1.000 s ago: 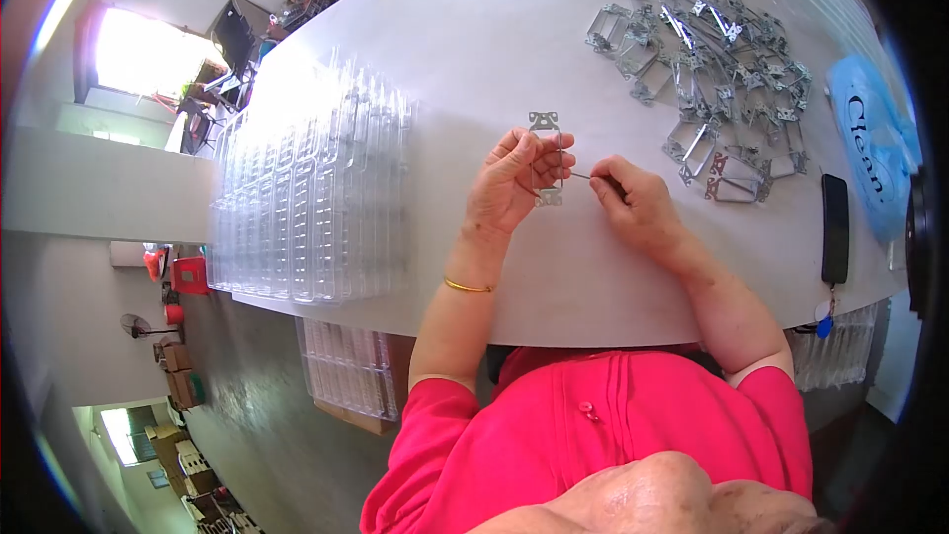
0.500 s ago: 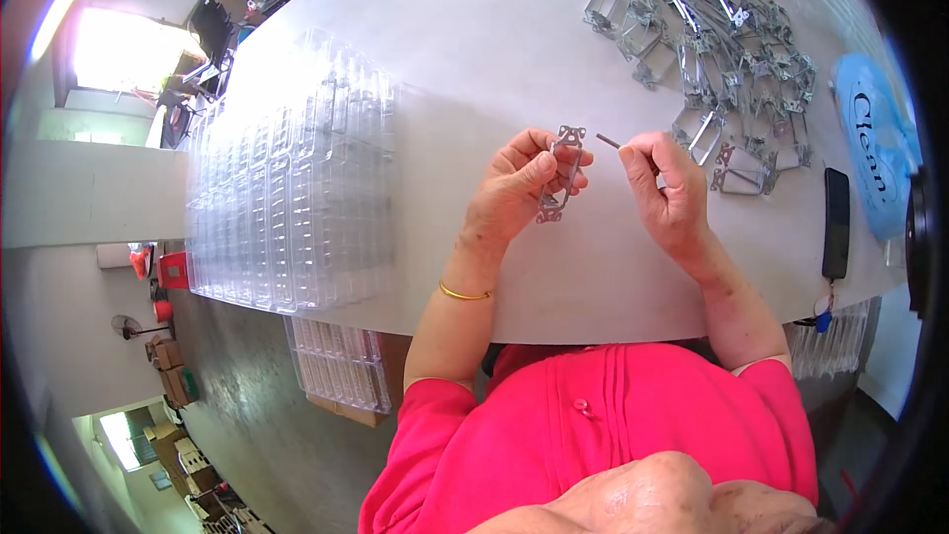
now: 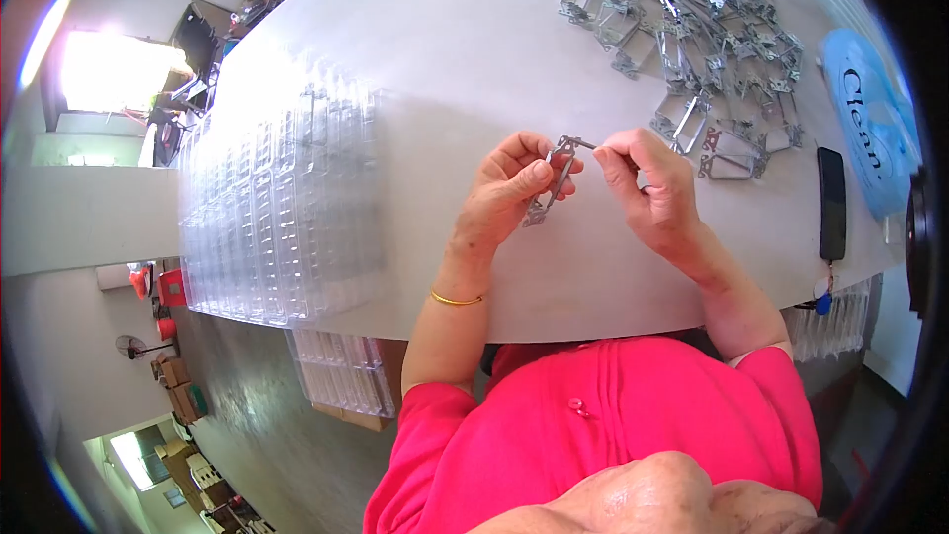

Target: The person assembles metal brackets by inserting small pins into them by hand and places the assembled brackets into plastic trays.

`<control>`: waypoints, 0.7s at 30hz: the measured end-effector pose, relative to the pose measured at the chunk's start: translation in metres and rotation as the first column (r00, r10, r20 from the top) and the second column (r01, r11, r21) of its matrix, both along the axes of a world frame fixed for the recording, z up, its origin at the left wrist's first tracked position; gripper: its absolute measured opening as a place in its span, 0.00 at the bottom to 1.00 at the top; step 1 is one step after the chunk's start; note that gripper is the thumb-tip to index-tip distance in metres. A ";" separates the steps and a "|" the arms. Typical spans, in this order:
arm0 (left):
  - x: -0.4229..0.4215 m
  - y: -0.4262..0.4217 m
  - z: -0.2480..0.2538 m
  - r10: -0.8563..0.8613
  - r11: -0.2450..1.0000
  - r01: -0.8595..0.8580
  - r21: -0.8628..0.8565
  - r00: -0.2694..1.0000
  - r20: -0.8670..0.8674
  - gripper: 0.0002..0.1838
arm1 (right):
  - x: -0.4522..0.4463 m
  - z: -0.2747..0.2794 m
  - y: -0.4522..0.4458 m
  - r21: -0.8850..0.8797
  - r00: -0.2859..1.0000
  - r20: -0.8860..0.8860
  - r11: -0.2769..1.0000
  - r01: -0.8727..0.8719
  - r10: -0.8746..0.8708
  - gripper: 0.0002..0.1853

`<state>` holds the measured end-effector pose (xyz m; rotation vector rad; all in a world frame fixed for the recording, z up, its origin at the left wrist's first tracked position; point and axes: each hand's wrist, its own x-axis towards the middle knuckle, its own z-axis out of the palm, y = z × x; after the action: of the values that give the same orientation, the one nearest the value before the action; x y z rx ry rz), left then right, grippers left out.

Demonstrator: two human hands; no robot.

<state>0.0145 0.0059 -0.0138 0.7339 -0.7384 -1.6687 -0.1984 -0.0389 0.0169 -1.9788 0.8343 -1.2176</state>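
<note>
My left hand [image 3: 511, 186] pinches a small metal bracket frame [image 3: 560, 185] with a flat, holed plate at each end, tilted above the white table. My right hand [image 3: 652, 183] is closed on a thin dark rod [image 3: 583, 143] between thumb and forefinger. The rod's free tip meets the bracket's upper end plate; whether it passes into a hole is too small to tell. Right of my right hand, a similar bracket [image 3: 733, 155] lies on the table, beside a heap of metal brackets [image 3: 712, 30].
Stacked clear plastic trays [image 3: 282, 203] stand on the table's left side. At the right lie a black phone [image 3: 832, 204] and a blue plastic bag [image 3: 870, 124] lettered "Clean". More clear trays [image 3: 341, 373] sit below the table's front edge.
My right hand has brought the rod left, from a gap beside the bracket to its upper end. The bracket has tilted and turned in my left hand.
</note>
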 end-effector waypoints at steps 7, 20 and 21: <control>-0.002 0.002 0.009 -0.005 1.000 0.001 0.028 0.994 0.109 0.14 | 0.001 0.002 0.002 -0.010 1.000 -0.017 1.000 -0.016 0.016 0.06; 0.006 0.000 -0.002 -0.003 0.999 0.011 -0.045 0.985 0.175 0.17 | 0.001 0.004 0.001 -0.105 0.997 -0.072 0.994 -0.026 0.019 0.08; 0.006 0.000 -0.002 -0.002 0.999 0.010 -0.045 0.985 0.175 0.17 | 0.001 0.003 0.000 -0.122 0.997 -0.077 0.992 -0.023 0.013 0.08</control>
<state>0.0205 0.0061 -0.0159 0.8542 -0.9006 -1.6009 -0.1977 -0.0385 0.0200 -2.1389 0.7934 -1.2159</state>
